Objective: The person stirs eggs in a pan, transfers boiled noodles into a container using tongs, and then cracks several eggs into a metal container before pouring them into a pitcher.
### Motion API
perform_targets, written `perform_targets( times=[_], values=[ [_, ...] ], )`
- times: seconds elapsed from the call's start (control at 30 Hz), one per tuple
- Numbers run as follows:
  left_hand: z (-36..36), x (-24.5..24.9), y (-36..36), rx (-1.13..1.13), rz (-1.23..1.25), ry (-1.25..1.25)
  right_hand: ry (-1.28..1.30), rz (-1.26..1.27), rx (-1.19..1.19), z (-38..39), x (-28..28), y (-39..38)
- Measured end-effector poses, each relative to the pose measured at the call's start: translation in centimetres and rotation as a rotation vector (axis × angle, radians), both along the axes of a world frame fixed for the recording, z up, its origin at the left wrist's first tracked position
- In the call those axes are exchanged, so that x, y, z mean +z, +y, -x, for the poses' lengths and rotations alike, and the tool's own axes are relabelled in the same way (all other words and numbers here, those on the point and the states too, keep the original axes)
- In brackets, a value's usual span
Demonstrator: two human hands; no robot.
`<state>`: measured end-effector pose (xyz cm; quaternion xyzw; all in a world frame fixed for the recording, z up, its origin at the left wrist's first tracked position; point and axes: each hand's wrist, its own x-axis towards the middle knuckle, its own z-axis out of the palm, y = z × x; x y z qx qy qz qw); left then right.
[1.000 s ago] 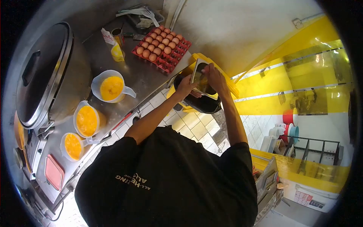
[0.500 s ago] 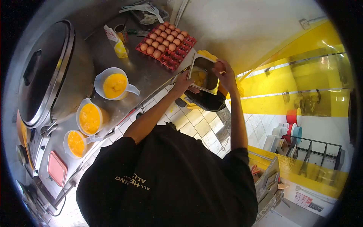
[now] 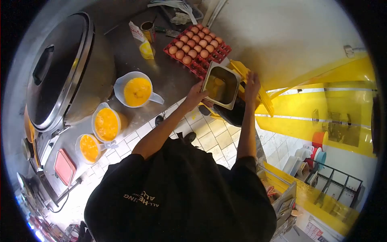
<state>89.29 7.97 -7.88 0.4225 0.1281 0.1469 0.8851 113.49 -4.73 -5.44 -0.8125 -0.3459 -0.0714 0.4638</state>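
Observation:
My left hand (image 3: 196,98) grips the near left side of a rectangular metal pan (image 3: 229,85), tilted over a black-lined bin (image 3: 230,115). Raw egg (image 3: 218,83) with yolk lies inside the pan. To the pan's right, my right hand (image 3: 252,86) is above the bin beside its yellow lid (image 3: 264,101); its fingers look stretched out, with no shell visible in them. Behind the pan, a red egg tray (image 3: 224,53) on the steel counter holds several brown eggs (image 3: 196,39), with bare cups along its right side.
Left on the steel counter (image 3: 169,76) stand three jugs of orange-yellow liquid: one jug (image 3: 156,98), a second jug (image 3: 121,123) and a third jug (image 3: 82,155). A large lidded pot (image 3: 88,88), a carton (image 3: 142,40), an open can (image 3: 148,32) and a pink tray (image 3: 64,167) are nearby.
My right hand has moved away from the pan's rim to the right, and the brownish egg or shell it held no longer shows. The view has shifted; my left hand still holds the pan.

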Motion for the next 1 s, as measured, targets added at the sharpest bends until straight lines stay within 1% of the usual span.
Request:
perform_targets(
  times=[0.03,0.1,0.17,0.2,0.27,0.3,0.33,0.37,0.4,0.47,0.5,0.53,0.6,0.63,0.67,0.73,0.77,0.8,0.87,0.93,0.97,1.0],
  values=[
    [0.1,-0.4,0.1,-0.026,-0.011,0.044,-0.126,-0.032,0.114,-2.2,-0.7,3.2],
    [0.2,-0.8,0.0,-0.046,-0.026,0.085,-0.042,-0.038,0.441,-2.8,-1.8,10.3],
    [0.3,-0.7,-0.6,0.013,0.034,0.131,0.249,0.474,0.437,-0.8,-0.2,15.8],
    [0.4,-0.6,-0.7,0.022,0.024,0.127,0.241,0.465,0.445,-0.6,-1.0,18.0],
    [0.7,-0.9,-0.8,-0.036,0.023,0.237,-0.182,0.779,0.542,-1.3,-6.2,21.8],
    [0.9,-1.4,-0.8,-0.024,0.013,0.232,-0.193,0.769,0.548,-1.3,-7.9,22.8],
    [1.0,-2.1,-1.0,-0.045,0.026,0.176,-0.369,0.642,0.435,-1.2,-9.3,23.2],
    [1.3,-2.2,-0.8,-0.065,0.047,0.124,-0.533,0.516,0.325,-0.4,-9.2,23.2],
    [1.6,-2.3,-0.5,-0.052,0.051,0.123,-0.537,0.515,0.338,-0.4,-8.5,23.0],
    [2.1,-1.2,-0.5,-0.058,0.051,0.095,-0.333,0.661,0.594,0.4,-3.9,21.4],
    [2.1,-1.1,-0.3,-0.078,0.040,0.128,-0.104,0.563,0.459,0.1,-3.6,20.5],
    [2.0,-1.6,-0.3,-0.074,0.046,0.123,-0.108,0.571,0.462,0.0,-3.0,19.1],
    [1.6,-3.1,-0.4,-0.039,0.029,0.076,0.811,-0.244,0.320,0.4,-0.8,15.5],
    [2.0,-1.0,0.0,-0.045,0.032,0.112,0.851,-0.457,0.211,1.5,1.1,13.3],
    [1.9,-0.3,0.2,-0.052,0.035,0.115,0.886,-0.670,0.094,2.8,2.4,10.9],
    [1.7,-0.1,0.3,0.035,-0.121,0.211,1.190,-1.154,0.259,2.5,2.4,4.9],
    [1.4,-0.6,0.4,0.025,-0.124,0.183,1.179,-1.171,0.234,2.8,1.6,1.9],
    [1.1,-1.1,0.4,-0.004,-0.131,0.185,1.115,-1.159,0.192,3.3,0.7,-0.8],
    [0.9,-1.0,0.2,-0.017,0.036,-0.017,1.037,-1.169,0.126,4.3,-0.5,-3.7],
    [0.4,-0.7,-0.3,-0.037,0.017,0.029,0.813,-0.750,-0.378,5.7,-2.0,-3.3],
    [0.2,-0.9,-0.5,-0.044,-0.005,0.025,0.691,-0.621,-0.422,6.3,-2.5,-2.5],
    [-0.1,-1.1,-0.7,-0.048,-0.026,0.020,0.521,-0.439,-0.248,6.9,-2.7,-2.7]
  ],
)
